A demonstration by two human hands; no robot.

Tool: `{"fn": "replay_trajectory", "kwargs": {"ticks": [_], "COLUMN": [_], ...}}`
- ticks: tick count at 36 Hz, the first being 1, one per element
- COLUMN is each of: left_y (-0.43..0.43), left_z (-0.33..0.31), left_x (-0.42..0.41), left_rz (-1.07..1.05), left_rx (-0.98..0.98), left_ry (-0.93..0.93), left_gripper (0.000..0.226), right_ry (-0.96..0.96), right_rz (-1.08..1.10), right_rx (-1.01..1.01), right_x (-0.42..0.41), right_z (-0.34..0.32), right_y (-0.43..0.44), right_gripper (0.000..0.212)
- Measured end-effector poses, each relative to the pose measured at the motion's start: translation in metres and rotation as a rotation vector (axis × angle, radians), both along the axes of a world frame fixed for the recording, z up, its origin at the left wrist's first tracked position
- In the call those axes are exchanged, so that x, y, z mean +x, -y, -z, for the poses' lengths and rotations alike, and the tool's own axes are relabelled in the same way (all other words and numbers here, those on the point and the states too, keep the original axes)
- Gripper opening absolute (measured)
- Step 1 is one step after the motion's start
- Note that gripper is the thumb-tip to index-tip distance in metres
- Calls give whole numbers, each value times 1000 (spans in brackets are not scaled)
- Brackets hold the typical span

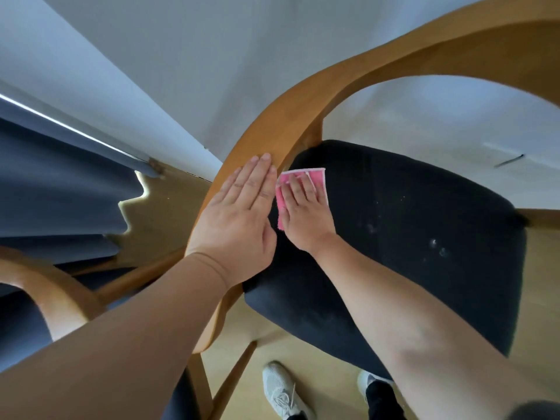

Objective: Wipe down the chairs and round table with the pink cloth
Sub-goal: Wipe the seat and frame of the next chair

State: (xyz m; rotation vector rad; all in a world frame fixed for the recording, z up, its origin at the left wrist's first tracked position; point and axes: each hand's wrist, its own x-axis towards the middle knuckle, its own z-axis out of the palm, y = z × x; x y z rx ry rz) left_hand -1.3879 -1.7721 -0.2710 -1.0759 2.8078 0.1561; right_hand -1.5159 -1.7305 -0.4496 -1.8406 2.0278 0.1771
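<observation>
On the dark seat cushion [409, 222] of the nearer chair [333, 83] lies the one pink cloth [318, 178]. It is folded flat, has a pale edging, and sits at the cushion's rear left corner, just beside the curved wooden frame. The right grip [306, 216], a bare hand, lies palm down on top of the cloth. Its fingers are straight and slightly parted, and they press the cloth to the cushion rather than pinch it. Pink shows beyond the fingertips and along the hand's left side.

The left grip [233, 216], the other bare hand, rests flat on the broad top of the wooden frame. Its four fingers are straight and held together, its thumb lies along the frame's inner edge, and it holds nothing. The two grips lie side by side, nearly touching.

Two chairs are in view. Of the second chair [51, 292], only a curved wooden arm and part of a dark seat show at lower left. A scatter of pale specks [436, 247] marks the right part of the nearer cushion, well apart from the cloth.

One dark blue curtain [60, 192] hangs in folds at left, over the wooden floor [303, 353]. Two pale shoes stand on that floor by the seat's front edge: one shoe [281, 392] and a second shoe [368, 380], which is partly hidden by the right forearm. A white wall [212, 56] rises behind the chair.
</observation>
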Motion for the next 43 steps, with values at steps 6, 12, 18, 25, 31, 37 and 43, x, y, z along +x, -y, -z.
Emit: {"fn": "replay_trajectory", "kwargs": {"ticks": [6,12,18,25,31,37,43], "left_y": [0,0,-1,-4,-7,-11,-9], "left_z": [0,0,0,-2,-6,-6,-4], "left_x": [-1,-1,-1,-3,-3,-3,-1], "left_rz": [-9,-16,-16,-12,-18,-4,189], "left_rx": [-2,-3,5,-10,-5,-31,-39], "left_ry": [16,10,-4,24,88,109,101], "left_gripper": [66,66,65,65,67,69,63], "right_ry": [-72,-118,-51,-92,-50,27,27], "right_rz": [32,259,468,429,441,471,431], "right_rx": [58,45,59,64,115,119,130], "right_x": [-66,-123,-157,-128,-69,1,26], "right_z": [2,0,6,5,6,6,8], "right_y": [-26,4,25,-35,-110,-190,-218], "right_gripper": [61,61,60,62,63,62,63]}}
